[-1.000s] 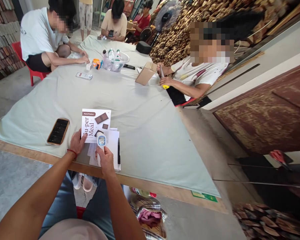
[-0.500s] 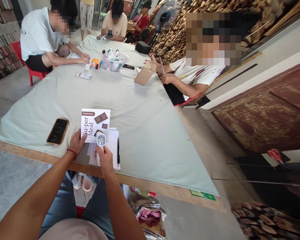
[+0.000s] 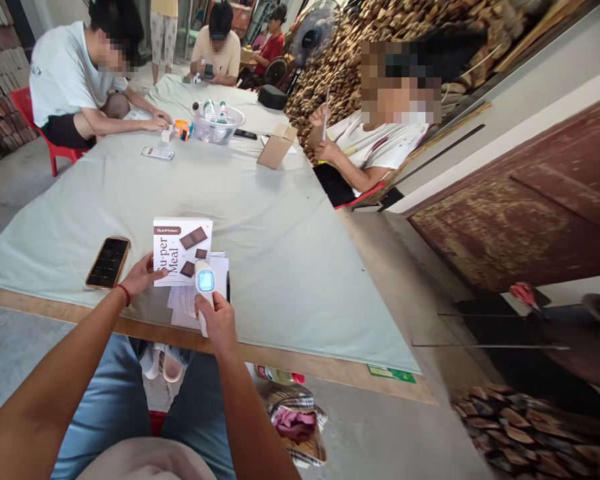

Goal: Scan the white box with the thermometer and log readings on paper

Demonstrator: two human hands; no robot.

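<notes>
Box in white, printed with "NutriMotion", "Su-per Meal" and brown bars, is at the near side of the table, in front of the seated person; its lower edge overlaps some loose papers, and whether it rests on them or is held just above cannot be told. The left hand, with a red bracelet at the wrist, grips the box by its lower left corner, thumb over the printed face and the other fingers partly hidden at the side. The right hand is closed around the handle of a white gadget, whose lit bluish screen faces up toward the wearer, just beside the box's lower right corner. A black pen shows partly past the gadget. Left of the box lies a dark phone in an orange-edged case. Farther up the cloth are another phone, a clear tub with bottles inside, and a cardboard carton, near a co-worker who holds a slim upright object.
</notes>
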